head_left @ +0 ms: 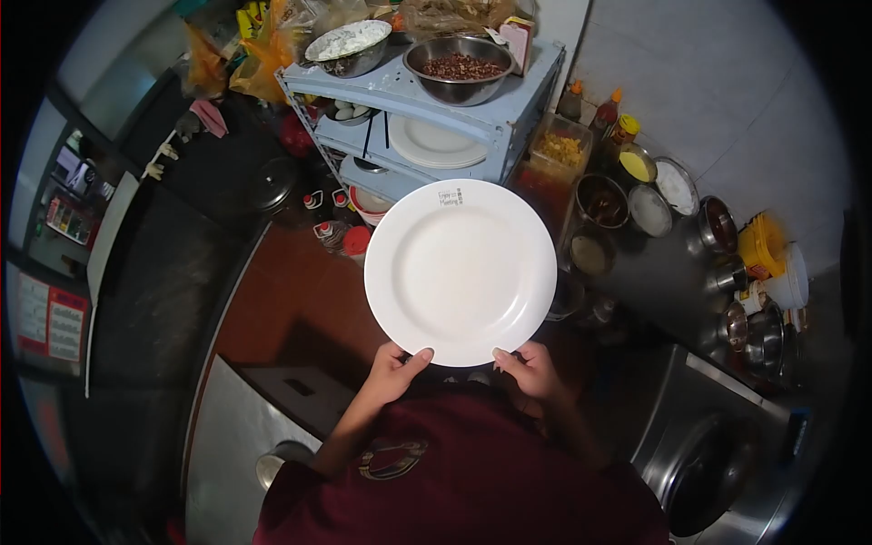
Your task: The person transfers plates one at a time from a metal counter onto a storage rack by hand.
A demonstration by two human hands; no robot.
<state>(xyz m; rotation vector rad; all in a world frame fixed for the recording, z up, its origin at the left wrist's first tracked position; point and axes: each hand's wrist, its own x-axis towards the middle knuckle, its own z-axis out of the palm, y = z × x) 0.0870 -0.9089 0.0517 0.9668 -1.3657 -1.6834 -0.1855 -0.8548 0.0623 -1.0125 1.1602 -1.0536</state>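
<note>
A round white plate (460,272) with small dark print near its far rim is held out in front of the body, its upper face toward the camera. My left hand (396,371) grips the near rim on the left, thumb on top and fingers underneath. On the right of the same rim, my right hand (532,368) holds on in the same way. Nothing lies on the plate. Past its far edge stands a blue-grey shelf (427,102) with a stack of white plates (436,143) on its middle level.
Metal bowls of white powder (350,41) and reddish-brown bits (459,68) stand on the shelf top. Seasoning bowls (603,201) and bottles (607,111) line the right. A wok (713,472) sits lower right, a steel counter (238,436) lower left, and oil bottles (330,234) on the floor.
</note>
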